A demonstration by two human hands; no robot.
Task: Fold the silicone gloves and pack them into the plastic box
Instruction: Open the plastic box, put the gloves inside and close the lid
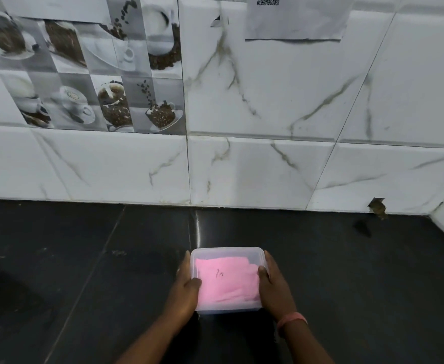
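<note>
The left hand [186, 285] is gripping the left side of the box [227, 252], its thumb hooked over the near left corner and its fingers running along the wall. The right hand [272, 287] is doing the same on the right side, thumb resting on the rim, fingers curled around the far right corner. The hands are apart, with the box clamped between them. A pink band [291, 319] is sitting on the right wrist.

The box is resting on the dark counter [84, 258], just in front of the person and well clear of the wall. The pink gloves [226, 282] are lying folded inside it, filling most of the floor. Whether a clear lid is already seated on top cannot be told; the surface looks hazy, but no separate lid is visible anywhere on the counter.

Judged from this layout, folding and packing are complete, and the step in hand is closing or settling the box. If a lid is on, the next move calls for even downward pressure at all corners until the rim seats. If not, a lid needs locating first.

Behind the counter, marble-pattern tiles [268, 101] are covering the wall, with coffee-print tiles [89, 74] at upper left and a paper sheet with a QR code [294, 19] at the top.
</note>
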